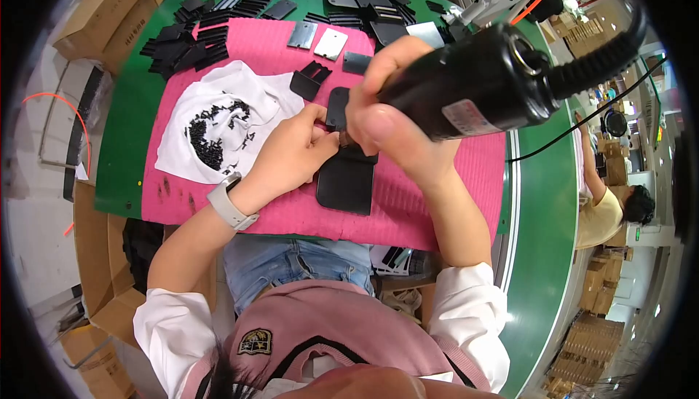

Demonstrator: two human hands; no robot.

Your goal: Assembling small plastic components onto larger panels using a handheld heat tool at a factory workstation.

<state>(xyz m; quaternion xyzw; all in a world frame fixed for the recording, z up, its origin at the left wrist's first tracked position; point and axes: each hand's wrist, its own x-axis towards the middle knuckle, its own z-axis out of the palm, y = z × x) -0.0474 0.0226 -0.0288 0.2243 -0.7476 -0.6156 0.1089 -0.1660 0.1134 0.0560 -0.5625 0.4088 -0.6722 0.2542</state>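
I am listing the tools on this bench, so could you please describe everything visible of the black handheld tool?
The black handheld tool has a thick, rounded, glossy body that looks like plastic, with a pale label on its side. A ribbed black cable leaves its rear end. It slants above the pink mat, rear end toward the upper right, gripped by the right hand. The fingers hide much of its front, so tip contact cannot be told.
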